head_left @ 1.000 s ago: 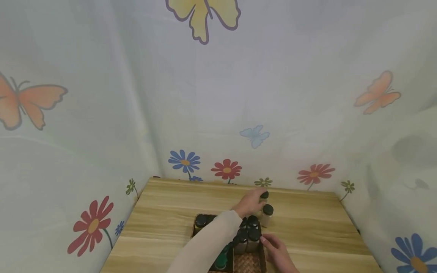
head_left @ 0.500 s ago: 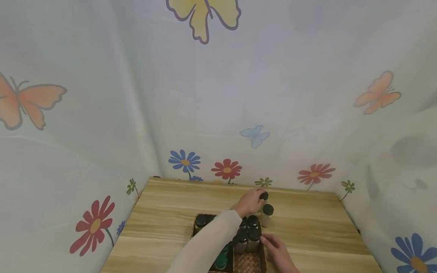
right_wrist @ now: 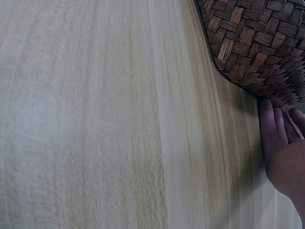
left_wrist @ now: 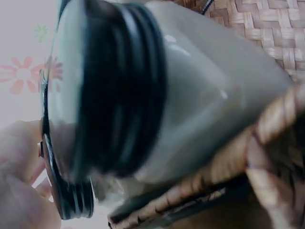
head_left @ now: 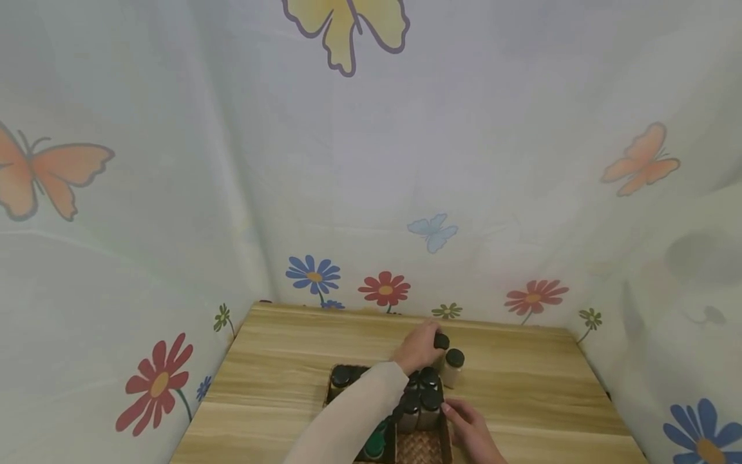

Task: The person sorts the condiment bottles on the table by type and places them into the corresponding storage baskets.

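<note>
Beyond the basket's far right corner, my left hand (head_left: 418,348) holds a small jar with a black lid (head_left: 441,341); the hand covers most of its body. Just to the right, a second black-lidded jar (head_left: 455,368) with a pale body stands upright on the table. My right hand (head_left: 474,430) rests against the right side of the woven basket (right_wrist: 259,45), its fingers (right_wrist: 270,125) fairly straight at the wall. Several black-lidded jars (head_left: 429,401) fill the basket's right compartment in part. Close up in the left wrist view, a pale square jar (left_wrist: 214,81) stands before my fingers (left_wrist: 19,162).
A green-topped container (head_left: 375,443) sits in the basket's left compartment, along with another dark-lidded jar (head_left: 341,374). My left sleeve (head_left: 353,412) hides much of that side. The wood-grain table (head_left: 539,393) ends at a printed curtain (head_left: 493,258) behind.
The left hand has drawn the jar slightly left and toward the basket, away from the standing jar. My right hand stays at the basket's side.
</note>
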Demonstrator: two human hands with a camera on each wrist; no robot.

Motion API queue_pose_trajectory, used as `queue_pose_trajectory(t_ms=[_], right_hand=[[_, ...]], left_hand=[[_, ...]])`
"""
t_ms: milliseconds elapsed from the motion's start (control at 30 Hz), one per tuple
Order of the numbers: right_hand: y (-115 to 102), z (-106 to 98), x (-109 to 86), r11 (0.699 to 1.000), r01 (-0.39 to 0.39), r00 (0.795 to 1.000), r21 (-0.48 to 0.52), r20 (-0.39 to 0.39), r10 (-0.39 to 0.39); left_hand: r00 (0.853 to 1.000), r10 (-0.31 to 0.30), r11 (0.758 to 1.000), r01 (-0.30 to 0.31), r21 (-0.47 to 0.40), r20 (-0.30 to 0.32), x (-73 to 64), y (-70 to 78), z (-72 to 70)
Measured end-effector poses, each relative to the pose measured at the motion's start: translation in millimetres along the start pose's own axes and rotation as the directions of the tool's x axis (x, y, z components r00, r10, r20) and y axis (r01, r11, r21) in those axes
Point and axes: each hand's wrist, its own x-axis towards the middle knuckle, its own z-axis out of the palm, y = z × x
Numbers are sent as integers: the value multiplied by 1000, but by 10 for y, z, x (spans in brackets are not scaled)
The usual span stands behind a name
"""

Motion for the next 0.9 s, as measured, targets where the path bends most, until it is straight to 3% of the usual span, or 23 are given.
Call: queue_pose_trajectory(t_ms=[133, 300, 433, 633, 767, 900], right_hand=[[-1, 2, 20, 1000, -11, 1000, -6, 7, 11], [-41, 26, 3, 1000, -4, 1000, -13, 16, 4], [-63, 52, -23, 1000, 7, 1000, -15, 21, -6], [13, 33, 12, 994, 40, 999, -103, -30, -44], [57, 35, 20, 998, 19, 999, -53, -46, -21], [58, 26, 12, 1000, 1, 999, -17, -38, -2]], left_hand=[[1000, -27, 1000, 27, -12, -15, -14, -54, -20], [1000, -17, 999, 18, 26, -19, -13, -129, -28], [1000, -14, 1000, 14, 10, -19, -40, -174, -50], [996, -48, 998, 46, -35, -71, -51, -184, -78], [992, -15, 999, 9, -44, -122, -33, -119, -207], [992, 24, 999, -28, -30, -124, -25, -40, -403]])
